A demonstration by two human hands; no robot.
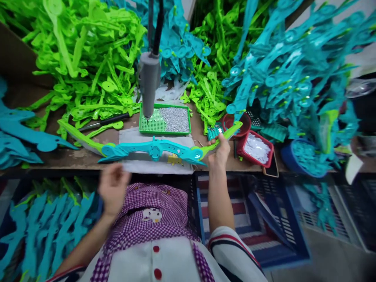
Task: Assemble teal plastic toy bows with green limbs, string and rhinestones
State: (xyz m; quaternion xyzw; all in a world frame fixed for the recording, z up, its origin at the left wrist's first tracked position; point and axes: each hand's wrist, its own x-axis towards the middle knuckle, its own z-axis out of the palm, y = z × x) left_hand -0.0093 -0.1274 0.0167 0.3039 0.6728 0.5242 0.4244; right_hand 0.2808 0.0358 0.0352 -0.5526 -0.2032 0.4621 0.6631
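Observation:
A toy bow point(155, 149) with a turquoise middle and lime-green limbs lies crosswise above the front edge of the bench. My right hand point(219, 153) is closed around its right green limb. Below the bow's left part is my left hand point(114, 188), apart from it, the fingers curled and smeared by motion. Over the bench hangs a grey power screwdriver point(149, 80), its tip above a green tray point(189, 132) of small silver screws. Under the bow is a white cloth point(164, 167) with a yellow print.
Green plastic parts point(108, 58) and turquoise parts point(273, 70) are heaped behind. A red basket point(268, 161) holds white pieces; a blue bowl point(289, 162) holds turquoise ones. A black-handled tool point(116, 118) lies left. Below are finished-looking bows point(51, 231) and a blue crate point(302, 250).

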